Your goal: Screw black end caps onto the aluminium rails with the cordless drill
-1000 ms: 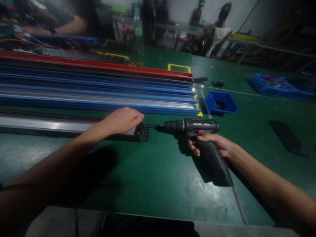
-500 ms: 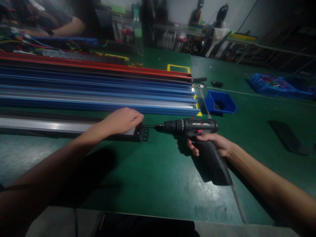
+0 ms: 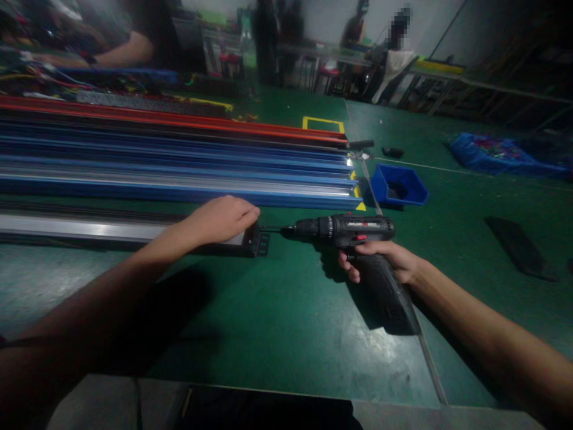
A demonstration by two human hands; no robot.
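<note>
My right hand [image 3: 380,260] is wrapped round the handle of a black cordless drill [image 3: 364,230], which lies level and points left. Its long thin bit [image 3: 273,229] reaches the end of a black and silver rail [image 3: 89,226], where a slotted black bracket [image 3: 262,245] sticks out. Over the rail's right end rests my left hand [image 3: 224,220], its fingers closed round the far side of the rail near the bit's tip. The left fingertips are partly hidden.
Blue rails [image 3: 179,173] and red rails [image 3: 179,119] lie behind. A blue bin [image 3: 400,185] sits past the drill, a black flat object [image 3: 514,245] to the right. Another person's forearm [image 3: 128,52] is at the back left, beside wires.
</note>
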